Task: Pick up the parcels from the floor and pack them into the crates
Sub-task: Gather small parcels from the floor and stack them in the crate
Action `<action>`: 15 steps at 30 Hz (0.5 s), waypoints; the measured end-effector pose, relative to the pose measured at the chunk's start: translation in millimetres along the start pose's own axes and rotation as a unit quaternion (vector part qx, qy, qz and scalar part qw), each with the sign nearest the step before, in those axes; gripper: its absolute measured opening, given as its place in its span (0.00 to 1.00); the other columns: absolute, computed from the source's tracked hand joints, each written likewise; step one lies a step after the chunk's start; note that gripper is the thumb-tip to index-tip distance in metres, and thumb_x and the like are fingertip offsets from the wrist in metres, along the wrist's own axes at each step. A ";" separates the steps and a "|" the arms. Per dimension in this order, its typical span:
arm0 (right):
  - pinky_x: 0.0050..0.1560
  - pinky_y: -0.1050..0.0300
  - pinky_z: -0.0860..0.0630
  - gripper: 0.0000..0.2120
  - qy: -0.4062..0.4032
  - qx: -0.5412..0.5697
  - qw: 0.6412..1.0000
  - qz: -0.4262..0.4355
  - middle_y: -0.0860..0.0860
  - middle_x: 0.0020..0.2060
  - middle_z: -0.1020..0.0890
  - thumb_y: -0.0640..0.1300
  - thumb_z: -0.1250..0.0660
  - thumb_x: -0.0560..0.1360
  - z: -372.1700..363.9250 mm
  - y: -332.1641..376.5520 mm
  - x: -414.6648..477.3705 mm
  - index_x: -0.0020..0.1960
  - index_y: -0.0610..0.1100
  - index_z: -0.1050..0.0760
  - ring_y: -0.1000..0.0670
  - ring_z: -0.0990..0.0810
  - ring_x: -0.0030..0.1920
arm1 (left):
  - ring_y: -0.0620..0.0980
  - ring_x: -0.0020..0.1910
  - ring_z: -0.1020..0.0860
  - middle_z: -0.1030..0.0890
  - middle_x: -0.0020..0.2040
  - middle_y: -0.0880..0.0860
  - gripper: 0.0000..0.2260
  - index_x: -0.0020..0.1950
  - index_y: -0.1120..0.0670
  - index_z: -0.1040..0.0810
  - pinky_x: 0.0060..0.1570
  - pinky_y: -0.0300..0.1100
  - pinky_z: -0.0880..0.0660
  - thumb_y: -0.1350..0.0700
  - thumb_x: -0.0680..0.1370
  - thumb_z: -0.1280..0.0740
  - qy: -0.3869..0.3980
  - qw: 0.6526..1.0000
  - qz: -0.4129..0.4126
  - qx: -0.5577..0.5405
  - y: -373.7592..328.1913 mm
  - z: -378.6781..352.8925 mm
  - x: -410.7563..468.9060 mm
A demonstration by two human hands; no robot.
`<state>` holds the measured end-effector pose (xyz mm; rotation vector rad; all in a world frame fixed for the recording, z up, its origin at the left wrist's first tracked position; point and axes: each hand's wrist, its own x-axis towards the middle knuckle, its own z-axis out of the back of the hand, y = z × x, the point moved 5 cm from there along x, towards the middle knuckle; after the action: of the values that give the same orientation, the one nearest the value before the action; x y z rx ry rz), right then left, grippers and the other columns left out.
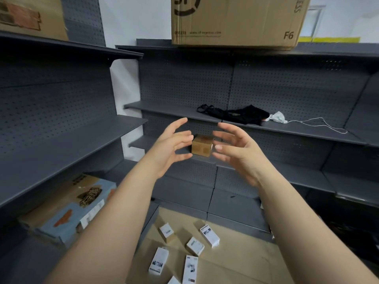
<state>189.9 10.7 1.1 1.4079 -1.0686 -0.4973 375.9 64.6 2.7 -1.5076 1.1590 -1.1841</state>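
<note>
Head view is showing a small brown parcel (202, 148) sitting on a grey shelf (141, 144), framed between your raised hands. Your left hand (170, 148) and right hand (235, 152) are hovering either side of it, fingers spread wide and loosely curved, gripping nothing. White parcels (209, 235) are lying scattered on the floor cardboard (235, 261) below.

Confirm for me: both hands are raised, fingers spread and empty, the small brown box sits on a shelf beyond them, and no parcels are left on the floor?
Not the floor: the head view shows several white parcels lying there on flattened cardboard. The rest holds: left hand and right hand empty, small brown box on a shelf.
</note>
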 end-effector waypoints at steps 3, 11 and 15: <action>0.60 0.47 0.22 0.31 -0.005 0.000 1.000 0.002 0.49 0.60 0.18 0.34 0.22 0.64 32.2 -2.6 24.2 0.64 0.52 0.22 0.49 0.19 0.57 | 0.51 0.66 0.23 0.24 0.68 0.53 0.22 0.70 0.40 0.27 0.59 0.52 0.20 0.59 0.79 0.31 -0.008 1.000 -0.013 -0.004 7.1 -14.5 34.7; 0.64 0.43 0.23 0.28 0.050 0.009 0.999 0.016 0.48 0.62 0.19 0.36 0.26 0.65 109.0 5.4 96.3 0.63 0.53 0.22 0.49 0.20 0.60 | 0.52 0.66 0.23 0.22 0.66 0.53 0.21 0.69 0.42 0.25 0.61 0.52 0.21 0.60 0.79 0.32 -0.055 0.997 -0.057 0.001 20.6 -56.6 118.9; 0.65 0.40 0.24 0.28 0.074 0.010 0.997 0.007 0.48 0.62 0.19 0.37 0.25 0.65 151.1 7.1 133.9 0.63 0.53 0.22 0.47 0.22 0.63 | 0.51 0.65 0.22 0.21 0.66 0.53 0.23 0.66 0.41 0.23 0.58 0.50 0.20 0.56 0.72 0.30 -0.108 0.992 -0.070 -0.010 24.7 -70.7 156.6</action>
<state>127.5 -180.3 22.3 1.4310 -0.9647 -0.3670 320.6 -99.3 17.3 -1.7091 0.9341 -1.0722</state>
